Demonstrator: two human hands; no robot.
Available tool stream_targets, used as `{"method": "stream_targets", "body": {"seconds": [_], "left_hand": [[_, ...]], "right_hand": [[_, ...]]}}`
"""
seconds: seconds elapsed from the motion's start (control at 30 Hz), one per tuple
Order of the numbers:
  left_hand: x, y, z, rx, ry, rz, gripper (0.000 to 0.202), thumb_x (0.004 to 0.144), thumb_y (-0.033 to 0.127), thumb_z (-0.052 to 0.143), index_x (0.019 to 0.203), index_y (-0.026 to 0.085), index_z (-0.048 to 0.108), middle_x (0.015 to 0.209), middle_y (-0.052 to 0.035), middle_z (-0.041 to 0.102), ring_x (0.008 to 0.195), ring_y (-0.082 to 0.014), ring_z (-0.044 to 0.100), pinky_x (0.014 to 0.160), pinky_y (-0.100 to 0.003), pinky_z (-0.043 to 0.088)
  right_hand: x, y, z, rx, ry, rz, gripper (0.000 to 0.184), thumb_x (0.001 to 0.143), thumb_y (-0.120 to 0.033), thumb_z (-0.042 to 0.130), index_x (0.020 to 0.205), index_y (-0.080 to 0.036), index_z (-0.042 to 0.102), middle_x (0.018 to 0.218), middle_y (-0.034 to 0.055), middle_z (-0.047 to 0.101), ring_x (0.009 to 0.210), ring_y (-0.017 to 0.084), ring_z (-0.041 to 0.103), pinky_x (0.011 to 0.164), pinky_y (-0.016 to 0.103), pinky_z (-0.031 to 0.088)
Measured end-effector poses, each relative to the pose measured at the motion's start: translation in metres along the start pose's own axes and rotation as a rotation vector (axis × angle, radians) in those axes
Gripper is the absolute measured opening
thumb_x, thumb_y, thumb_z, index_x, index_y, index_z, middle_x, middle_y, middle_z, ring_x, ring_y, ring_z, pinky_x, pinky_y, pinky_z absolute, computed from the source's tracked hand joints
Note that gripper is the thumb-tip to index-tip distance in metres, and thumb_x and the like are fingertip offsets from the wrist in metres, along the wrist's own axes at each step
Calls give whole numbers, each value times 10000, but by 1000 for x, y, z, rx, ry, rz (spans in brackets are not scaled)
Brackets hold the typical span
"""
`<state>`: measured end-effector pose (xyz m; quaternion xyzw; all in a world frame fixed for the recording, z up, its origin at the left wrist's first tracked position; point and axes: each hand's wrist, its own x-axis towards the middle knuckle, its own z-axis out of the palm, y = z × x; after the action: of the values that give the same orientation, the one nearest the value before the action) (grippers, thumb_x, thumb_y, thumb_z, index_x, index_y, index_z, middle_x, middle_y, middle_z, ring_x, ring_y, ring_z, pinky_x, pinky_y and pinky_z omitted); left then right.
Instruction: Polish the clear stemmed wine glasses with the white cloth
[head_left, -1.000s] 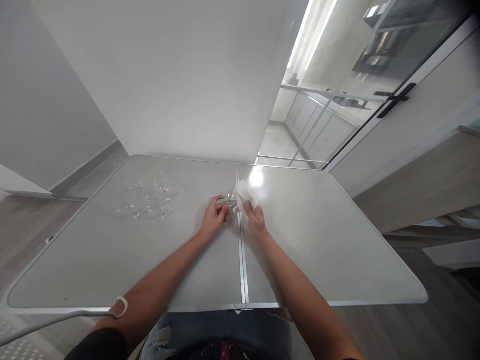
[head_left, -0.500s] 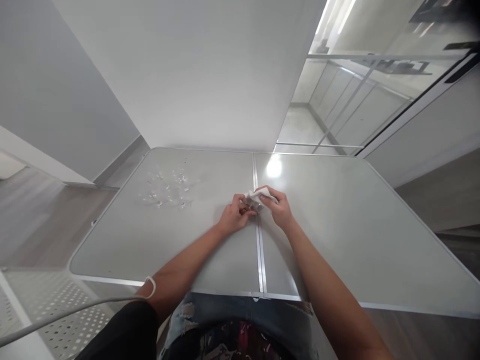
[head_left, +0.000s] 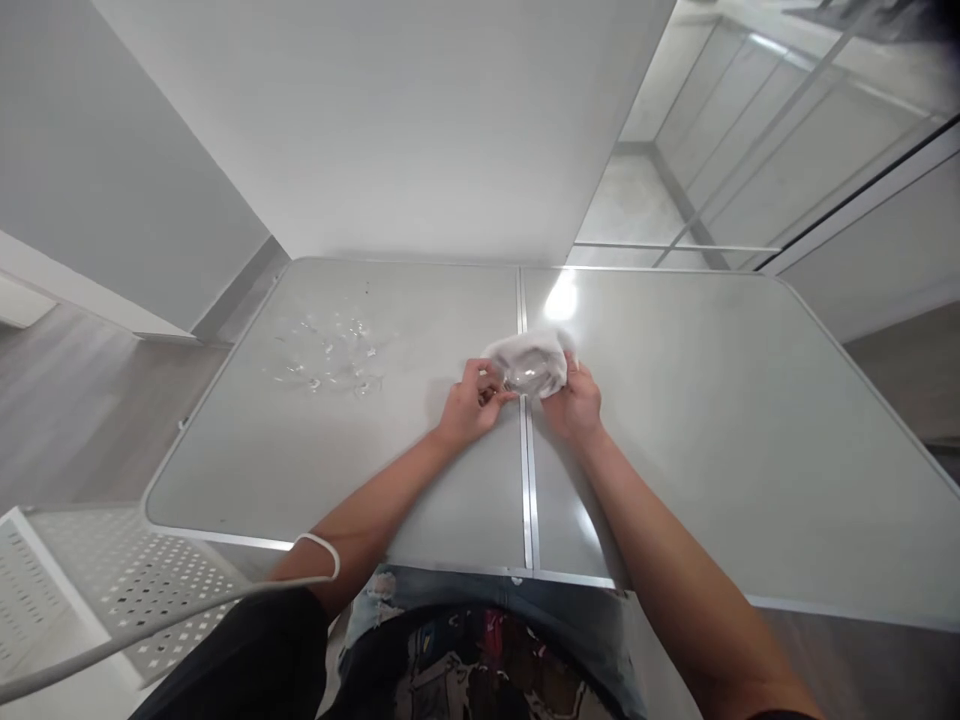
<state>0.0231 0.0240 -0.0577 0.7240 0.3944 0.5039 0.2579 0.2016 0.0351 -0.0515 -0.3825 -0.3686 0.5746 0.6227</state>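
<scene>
Both my hands meet over the middle seam of a grey folding table. My left hand pinches the near side of a small clear glass. My right hand is closed on a white cloth that wraps behind and around the glass. The glass is see-through and its outline is hard to make out against the cloth. Further left on the table stands a group of several clear glass pieces, apart from both hands.
A white wall panel rises right behind the table's far edge. Glass doors are at the back right. A white perforated metal chair stands at the near left, by the table's corner.
The camera has tipped down and nearer. The cloth has spread out around the glass, which now shows in front of it; my hands stay at the seam.
</scene>
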Motion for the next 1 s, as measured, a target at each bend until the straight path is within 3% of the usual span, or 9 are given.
{"method": "stream_targets", "body": {"seconds": [0.13, 0.27, 0.4, 0.47, 0.53, 0.63, 0.77, 0.83, 1.0], "left_hand": [[3, -1, 1, 15, 39, -51, 378, 865, 364, 737, 1004, 257, 402, 679, 76, 613, 494, -76, 496, 492, -186, 394], [6, -1, 0, 39, 97, -99, 281, 895, 349, 697, 963, 248, 444, 652, 77, 587, 501, -76, 491, 515, -194, 394], [6, -2, 1, 166, 124, -117, 150, 880, 270, 658, 878, 221, 516, 611, 53, 553, 475, -89, 463, 506, -222, 366], [3, -3, 2, 256, 92, -62, 94, 843, 223, 641, 831, 210, 548, 574, 40, 518, 465, -106, 451, 497, -244, 342], [0, -4, 3, 305, 23, 1, 49, 832, 206, 613, 807, 207, 571, 563, 26, 518, 475, -123, 467, 500, -257, 331], [-2, -2, 4, 289, -90, 68, 109, 881, 241, 590, 776, 214, 578, 591, 14, 559, 513, -129, 509, 517, -251, 347], [-1, 3, 2, 170, -112, 72, 172, 932, 294, 615, 787, 219, 560, 641, 25, 591, 504, -103, 489, 516, -231, 363], [0, 4, 2, 95, -101, 52, 172, 932, 317, 634, 818, 220, 550, 659, 31, 578, 507, -97, 481, 519, -223, 377], [4, 2, 2, -17, -30, -75, 212, 925, 399, 656, 936, 216, 549, 711, 37, 554, 569, -94, 508, 545, -209, 422]], "right_hand": [[-2, 1, 1, -4, 44, -95, 329, 931, -554, 604, 963, -243, 706, 904, 17, 722, 864, 177, 699, 781, 309, 578], [-12, -5, 7, -377, 75, -350, 319, 999, -485, 523, 1089, -249, 716, 1086, 54, 737, 1111, 239, 686, 999, 398, 534], [-19, -7, 12, -756, -194, -568, 321, 995, -409, 522, 1244, -297, 691, 1366, 61, 655, 1384, 293, 522, 1223, 554, 300], [-19, -6, 14, -882, -309, -543, 287, 976, -389, 550, 1206, -324, 710, 1340, 35, 673, 1390, 307, 510, 1251, 603, 204], [-20, -6, 14, -919, -265, -488, 246, 953, -388, 588, 1146, -321, 725, 1290, 33, 693, 1384, 327, 502, 1247, 625, 192], [-22, -9, 13, -797, -37, -419, 239, 944, -427, 597, 1082, -274, 718, 1232, 77, 689, 1302, 345, 548, 1149, 576, 381], [-20, -10, 12, -450, 206, -236, 323, 980, -505, 500, 925, -241, 679, 879, 58, 670, 921, 255, 670, 779, 378, 562], [-16, -7, 14, -253, 225, -155, 307, 962, -504, 509, 901, -241, 656, 827, 37, 648, 832, 219, 659, 698, 334, 548], [-10, 0, 24, -9, 63, 35, 169, 906, -391, 591, 922, -236, 657, 910, 32, 674, 851, 189, 651, 774, 335, 545]]}}
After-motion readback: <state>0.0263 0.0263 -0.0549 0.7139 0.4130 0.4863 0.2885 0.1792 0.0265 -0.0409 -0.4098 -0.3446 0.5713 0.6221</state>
